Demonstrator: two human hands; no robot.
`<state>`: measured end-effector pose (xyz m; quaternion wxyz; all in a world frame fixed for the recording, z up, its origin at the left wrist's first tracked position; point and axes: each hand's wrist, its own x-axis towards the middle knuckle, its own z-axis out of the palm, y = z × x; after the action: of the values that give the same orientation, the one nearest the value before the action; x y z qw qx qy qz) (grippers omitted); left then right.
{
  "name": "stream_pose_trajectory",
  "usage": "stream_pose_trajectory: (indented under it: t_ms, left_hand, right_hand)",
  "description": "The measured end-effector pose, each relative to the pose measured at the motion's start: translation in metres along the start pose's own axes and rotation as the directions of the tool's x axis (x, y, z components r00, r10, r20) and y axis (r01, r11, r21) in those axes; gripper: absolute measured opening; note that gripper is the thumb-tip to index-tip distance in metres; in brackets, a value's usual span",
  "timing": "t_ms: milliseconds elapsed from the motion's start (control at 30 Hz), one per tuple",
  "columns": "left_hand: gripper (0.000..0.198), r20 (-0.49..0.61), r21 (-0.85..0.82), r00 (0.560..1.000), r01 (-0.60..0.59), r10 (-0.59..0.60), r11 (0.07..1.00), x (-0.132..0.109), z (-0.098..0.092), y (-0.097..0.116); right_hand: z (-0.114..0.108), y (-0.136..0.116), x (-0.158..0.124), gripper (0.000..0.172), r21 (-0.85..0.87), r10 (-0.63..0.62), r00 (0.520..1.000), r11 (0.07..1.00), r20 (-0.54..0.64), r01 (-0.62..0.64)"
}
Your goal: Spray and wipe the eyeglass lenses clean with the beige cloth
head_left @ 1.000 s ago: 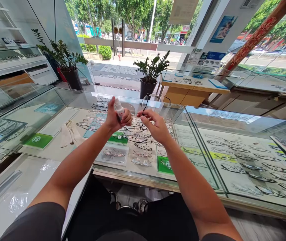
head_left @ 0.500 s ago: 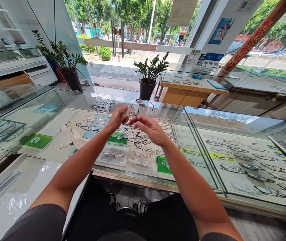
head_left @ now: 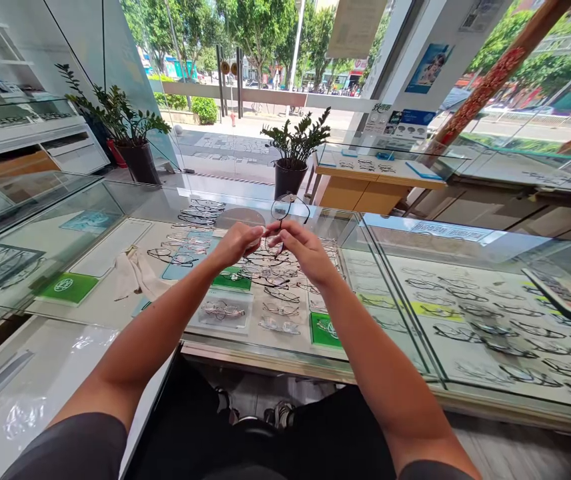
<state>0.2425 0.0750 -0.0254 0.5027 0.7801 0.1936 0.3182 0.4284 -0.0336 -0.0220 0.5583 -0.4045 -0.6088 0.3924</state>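
My right hand is closed on a pair of thin dark-framed eyeglasses. One round lens and a temple arm rise above the fingers; the lower lens is partly hidden by them. My left hand is closed just beside it, its fingertips meeting the eyeglasses. A bit of white cloth shows between its thumb and fingers, mostly covered. Below both hands, many eyeglass frames lie in rows on the glass display counter. A round grey disc is on the counter behind my left hand.
A cream cloth lies left of the hands, with a green card beyond it. Another green card is under my right forearm. A second glass case with frames adjoins on the right. Potted plants stand beyond the counter.
My hands have come together, and the left has turned its fingers toward the eyeglasses. The eyeglasses have tilted and shifted slightly right. The view has moved a little.
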Motion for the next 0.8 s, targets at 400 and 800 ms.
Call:
stream_pose_trajectory:
  t_ms: [400,800]
  left_hand:
    - [0.079,-0.2,-0.138,0.979,-0.051,0.022,0.989,0.01,-0.032,-0.007]
    - [0.018,-0.893,-0.035,0.445,0.065,-0.06,0.997,-0.012,-0.153,-0.024]
  right_hand:
    - [-0.004,0.001,0.001,0.039,0.021,0.03,0.999,0.999,-0.018,-0.03]
    - [-0.008,0.003,0.004,0.038,0.047,0.025,0.999,0.999,-0.031,-0.023]
